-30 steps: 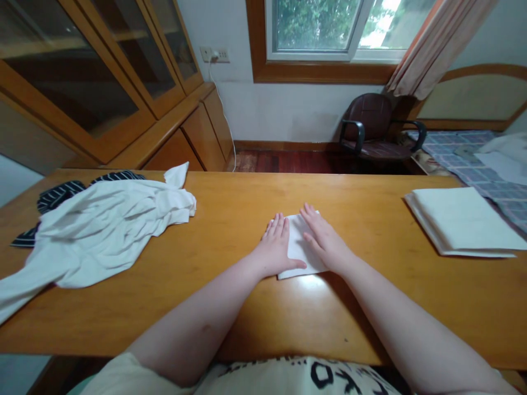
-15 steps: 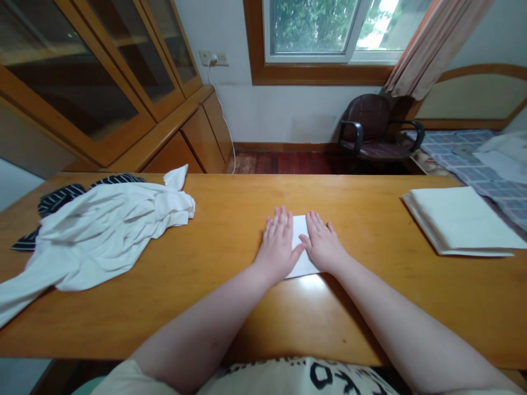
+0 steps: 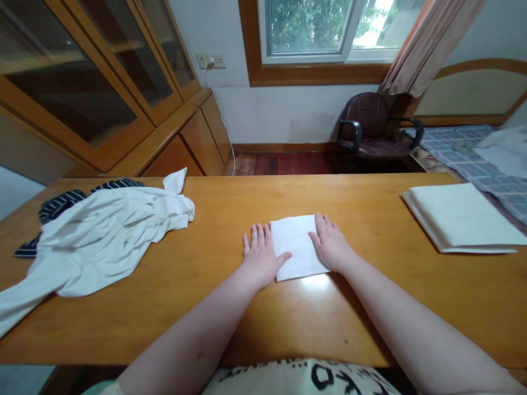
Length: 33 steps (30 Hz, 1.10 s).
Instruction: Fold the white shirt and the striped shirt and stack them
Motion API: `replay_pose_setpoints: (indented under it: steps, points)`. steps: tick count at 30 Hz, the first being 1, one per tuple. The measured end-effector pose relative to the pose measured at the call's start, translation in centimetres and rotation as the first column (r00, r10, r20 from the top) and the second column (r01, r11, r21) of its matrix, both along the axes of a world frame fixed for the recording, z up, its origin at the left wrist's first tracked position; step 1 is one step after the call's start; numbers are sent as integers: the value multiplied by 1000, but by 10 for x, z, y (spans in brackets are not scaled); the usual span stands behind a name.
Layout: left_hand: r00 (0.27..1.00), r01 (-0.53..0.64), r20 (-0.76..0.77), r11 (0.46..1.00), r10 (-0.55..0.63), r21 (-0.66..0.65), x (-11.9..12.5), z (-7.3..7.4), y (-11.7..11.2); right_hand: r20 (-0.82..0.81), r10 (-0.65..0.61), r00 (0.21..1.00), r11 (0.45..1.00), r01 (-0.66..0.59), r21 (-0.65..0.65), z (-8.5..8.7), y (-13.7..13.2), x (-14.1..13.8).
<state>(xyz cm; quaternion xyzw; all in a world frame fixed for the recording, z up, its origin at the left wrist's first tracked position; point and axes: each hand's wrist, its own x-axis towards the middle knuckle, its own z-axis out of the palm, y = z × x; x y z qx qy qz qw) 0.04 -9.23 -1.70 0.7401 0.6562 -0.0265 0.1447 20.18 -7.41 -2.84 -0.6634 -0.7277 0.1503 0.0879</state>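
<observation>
A small white folded cloth lies flat on the wooden table, roughly square in outline. Beside its left edge rests my left hand, palm down with fingers spread, its thumb lying over the cloth. My right hand lies flat on the cloth's right edge, fingers stretched forward and thumb pointing inward. Neither hand grips anything. Part of the cloth's right side is hidden beneath the right hand.
A crumpled white garment and a black striped cloth lie on the table's left. At the right is a stack of folded white cloth. Beyond the table stand a dark chair, a glass-door cabinet and a bed.
My left hand has slid left, off most of the cloth, and more of the cloth's top shows. The right hand has shifted slightly right along its edge.
</observation>
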Motion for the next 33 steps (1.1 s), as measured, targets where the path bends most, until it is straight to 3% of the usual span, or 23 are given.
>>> replay_pose_setpoints:
  steps: [4,7,12,14,16,18,20,22,24,27,33]
  points:
    - [996,-81,55,993,77,84,-10,3,6,-23,-77,997,996,78,35,-1,3,13]
    - [980,-117,176,984,93,132,-15,6,11,-99,-147,984,985,155,78,1,8,24]
    - [870,-139,485,987,85,77,-16,1,16,-443,-78,893,983,143,114,1,11,28]
    - [757,-171,645,985,110,33,-13,-2,16,-571,-31,820,991,101,92,-3,9,23]
    - [564,-200,813,979,145,-36,-8,-3,15,-658,-30,753,994,93,62,-8,8,19]
    - [263,-185,944,971,199,-153,-1,-3,13,-743,-49,667,994,107,31,-14,8,15]
    - [-58,-121,957,949,286,-291,6,0,11,-830,-59,555,994,110,3,-20,9,12]
    - [-263,-45,880,906,397,-422,10,3,10,-900,-64,432,994,105,-20,-22,9,8]
    - [-341,30,788,843,513,-536,10,7,11,-949,-66,309,995,98,-38,-21,9,3]
    - [-370,151,679,762,634,-630,5,11,13,-983,-63,170,996,78,-50,-13,6,-5]
    - [-364,313,593,694,719,-649,-4,12,16,-996,-46,73,998,43,-43,4,0,-10]
